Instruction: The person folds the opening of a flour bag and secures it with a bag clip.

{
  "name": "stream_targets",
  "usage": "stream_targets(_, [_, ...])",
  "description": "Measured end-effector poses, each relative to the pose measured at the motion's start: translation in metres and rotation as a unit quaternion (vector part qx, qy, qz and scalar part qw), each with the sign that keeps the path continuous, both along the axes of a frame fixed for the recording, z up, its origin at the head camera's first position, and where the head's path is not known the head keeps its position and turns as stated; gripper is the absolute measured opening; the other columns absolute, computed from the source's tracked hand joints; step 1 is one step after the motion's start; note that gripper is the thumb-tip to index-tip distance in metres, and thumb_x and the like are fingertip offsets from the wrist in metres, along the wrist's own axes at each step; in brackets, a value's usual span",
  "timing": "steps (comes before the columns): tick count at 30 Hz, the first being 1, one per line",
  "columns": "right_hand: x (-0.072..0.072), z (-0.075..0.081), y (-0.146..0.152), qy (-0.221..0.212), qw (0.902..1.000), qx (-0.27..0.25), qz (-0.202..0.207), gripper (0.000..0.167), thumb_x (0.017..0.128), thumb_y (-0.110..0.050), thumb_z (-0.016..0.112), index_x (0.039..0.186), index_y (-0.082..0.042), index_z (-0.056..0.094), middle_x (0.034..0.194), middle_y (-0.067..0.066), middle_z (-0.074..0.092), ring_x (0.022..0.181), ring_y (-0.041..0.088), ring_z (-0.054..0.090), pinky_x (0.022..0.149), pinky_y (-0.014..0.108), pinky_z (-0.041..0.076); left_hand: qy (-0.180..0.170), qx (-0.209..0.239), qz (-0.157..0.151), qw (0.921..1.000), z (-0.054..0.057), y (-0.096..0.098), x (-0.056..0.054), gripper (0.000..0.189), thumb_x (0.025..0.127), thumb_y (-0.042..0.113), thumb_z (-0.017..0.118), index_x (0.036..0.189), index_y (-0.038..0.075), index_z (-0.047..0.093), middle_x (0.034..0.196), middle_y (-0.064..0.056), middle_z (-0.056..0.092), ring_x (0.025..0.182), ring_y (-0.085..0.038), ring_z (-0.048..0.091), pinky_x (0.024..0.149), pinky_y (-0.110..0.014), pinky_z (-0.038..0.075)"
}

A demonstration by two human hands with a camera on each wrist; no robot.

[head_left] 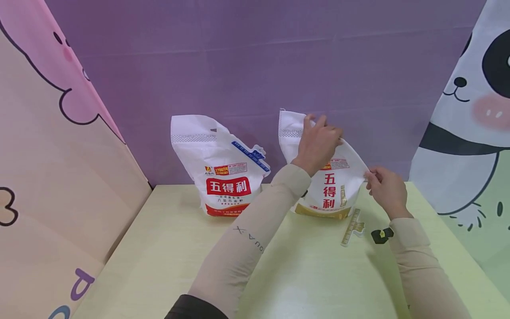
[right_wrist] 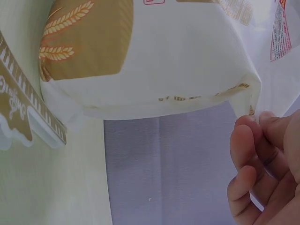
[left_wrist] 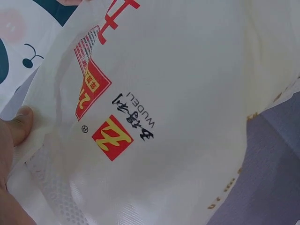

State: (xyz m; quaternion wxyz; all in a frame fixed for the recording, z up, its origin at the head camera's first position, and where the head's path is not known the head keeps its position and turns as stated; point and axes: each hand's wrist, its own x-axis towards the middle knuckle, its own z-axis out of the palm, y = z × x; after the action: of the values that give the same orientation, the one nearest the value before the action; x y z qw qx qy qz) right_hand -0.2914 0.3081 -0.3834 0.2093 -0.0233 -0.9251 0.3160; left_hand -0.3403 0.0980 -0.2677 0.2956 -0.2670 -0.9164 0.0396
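Note:
A white flour bag [head_left: 329, 177] with red lettering and a gold bottom band stands upright toward the right of the table. My left hand [head_left: 318, 144] grips its upper edge; in the left wrist view the thumb [left_wrist: 21, 124] presses on the bag's white film. The bag's right corner is pinched between the thumb and fingers of my right hand [head_left: 386, 190], which pull it out to a point, as the right wrist view also shows. Below that hand a gold-and-white ruler-like strip [head_left: 351, 228] with a shaped edge lies on the table, apart from both hands.
A second white flour bag [head_left: 223, 177] with a red band stands to the left. A blue ruler-like strip [head_left: 251, 156] sits along its slanted upper right edge. Behind the pale table [head_left: 159, 266] hangs a purple cloth [head_left: 239, 66]; printed panels flank both sides.

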Motion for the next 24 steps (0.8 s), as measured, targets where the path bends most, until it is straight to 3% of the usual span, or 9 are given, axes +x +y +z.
stream_targets(24, [0.0005,-0.0070,0.0033,0.004,0.9998,-0.019,0.001,0.026,0.106,-0.025,0.056,0.110,-0.002,0.068,0.074,0.011,0.070,0.054,0.005,0.057,0.053,0.028,0.041,0.013,-0.001,-0.010,0.9999,-0.0011,-0.0008,0.0004,0.022,0.103,0.043,0.057,0.118,0.038,0.073,0.113,0.020,0.075,0.115,-0.010,0.054,0.117,-0.049,0.026])
